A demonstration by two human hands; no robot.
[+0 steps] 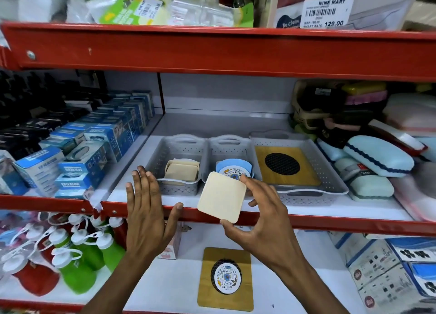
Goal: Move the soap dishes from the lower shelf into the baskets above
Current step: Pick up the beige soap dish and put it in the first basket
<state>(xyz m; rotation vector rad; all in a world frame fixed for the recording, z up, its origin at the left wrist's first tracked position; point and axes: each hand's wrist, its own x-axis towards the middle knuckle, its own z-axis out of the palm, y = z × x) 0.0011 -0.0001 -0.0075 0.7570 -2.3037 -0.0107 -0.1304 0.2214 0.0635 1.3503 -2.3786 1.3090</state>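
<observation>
My right hand (264, 217) grips a cream square soap dish (220, 197) by two opposite corners, tilted, in front of the middle shelf's red edge. My left hand (147, 205) is open beside it, fingers spread over the shelf edge, holding nothing. Three grey baskets stand on the middle shelf: the left basket (165, 148) holds cream dishes, the middle basket (226, 148) holds a blue dish with a floral round one, and the wide right basket (330, 170) holds a wooden board with a black mesh disc. On the lower shelf lies a wooden board dish (225, 279) topped by a floral disc.
Blue boxes (77, 158) fill the middle shelf's left side. Soap cases (377, 155) pile up at the right. Green and red bottles (70, 254) stand at the lower left, printed boxes (389, 271) at the lower right. A red shelf beam (212, 49) runs overhead.
</observation>
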